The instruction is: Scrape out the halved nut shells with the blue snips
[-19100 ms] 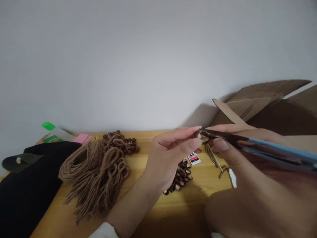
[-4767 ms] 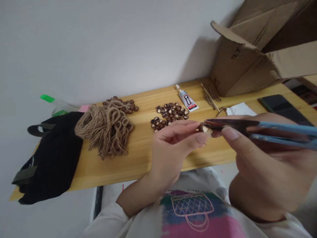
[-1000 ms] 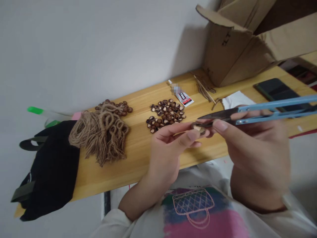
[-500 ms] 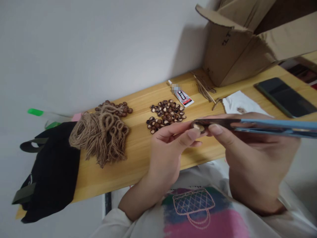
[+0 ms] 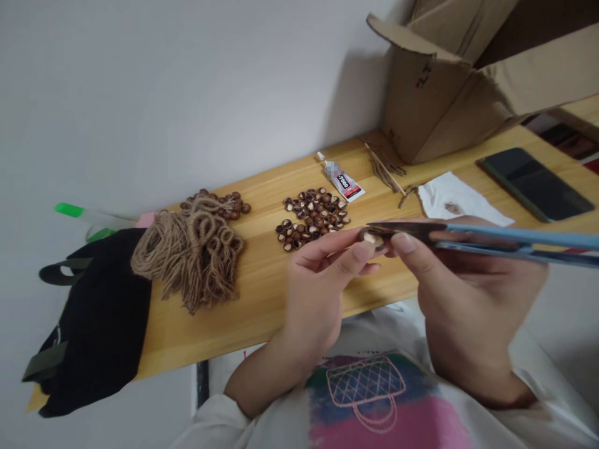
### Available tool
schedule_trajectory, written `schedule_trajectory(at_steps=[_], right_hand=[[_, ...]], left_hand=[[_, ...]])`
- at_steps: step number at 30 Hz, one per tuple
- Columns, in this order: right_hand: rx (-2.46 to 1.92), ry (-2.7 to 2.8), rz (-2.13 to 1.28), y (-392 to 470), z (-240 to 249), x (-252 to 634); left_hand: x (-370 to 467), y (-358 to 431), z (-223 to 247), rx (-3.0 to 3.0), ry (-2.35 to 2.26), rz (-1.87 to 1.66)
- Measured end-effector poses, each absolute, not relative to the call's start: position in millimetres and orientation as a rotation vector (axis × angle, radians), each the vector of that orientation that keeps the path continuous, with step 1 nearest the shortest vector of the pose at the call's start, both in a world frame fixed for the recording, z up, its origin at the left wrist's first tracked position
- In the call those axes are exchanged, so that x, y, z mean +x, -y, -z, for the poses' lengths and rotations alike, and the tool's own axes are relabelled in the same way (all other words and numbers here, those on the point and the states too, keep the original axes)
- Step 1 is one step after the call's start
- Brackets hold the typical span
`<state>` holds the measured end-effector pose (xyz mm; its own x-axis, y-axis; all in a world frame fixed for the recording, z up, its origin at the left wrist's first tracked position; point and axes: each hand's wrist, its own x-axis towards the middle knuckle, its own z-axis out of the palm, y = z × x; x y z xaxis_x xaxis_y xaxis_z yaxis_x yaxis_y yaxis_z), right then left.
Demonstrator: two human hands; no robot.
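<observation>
The left hand (image 5: pixel 318 284) pinches a small nutshell piece (image 5: pixel 373 239) between thumb and forefinger, to the right of the shell pile (image 5: pixel 322 215) and nearer the wearer. The piece is rounded, with a dark brown rim and a smooth, pale cream patch on the side turned up; the fingertips cover part of its edge. The right hand (image 5: pixel 463 299), farther right of the pile, is wrapped around blue-handled snips (image 5: pixel 515 236). Their dark blades reach over the far rim; whether they bite into it cannot be told. Beyond the pile lies a glue tube (image 5: pixel 346 183), and to its left a bundle of brown twine (image 5: pixel 175 252).
</observation>
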<state>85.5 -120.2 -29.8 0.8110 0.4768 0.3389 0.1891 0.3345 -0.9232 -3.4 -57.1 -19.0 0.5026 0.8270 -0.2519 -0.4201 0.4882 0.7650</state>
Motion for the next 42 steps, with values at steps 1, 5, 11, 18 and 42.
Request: schedule_trajectory(at_steps=[1, 5, 11, 18, 42], right_hand=[[-1.245, 0.637, -0.200, 120, 30, 86], [-1.276, 0.652, -0.157, 121, 32, 87], [-1.283, 0.721, -0.073, 120, 31, 81], [-1.362, 0.942, 0.087, 125, 28, 86], [-1.105, 0.756, -0.034, 113, 52, 86]], left_hand=[[-3, 57, 19, 0.698, -0.674, -0.828], [-3, 58, 20, 0.687, -0.662, -0.822], [-3, 59, 21, 0.672, -0.641, -0.823], [-3, 55, 23, 0.687, -0.638, -0.827], [-4, 59, 18, 0.551, -0.565, -0.738]])
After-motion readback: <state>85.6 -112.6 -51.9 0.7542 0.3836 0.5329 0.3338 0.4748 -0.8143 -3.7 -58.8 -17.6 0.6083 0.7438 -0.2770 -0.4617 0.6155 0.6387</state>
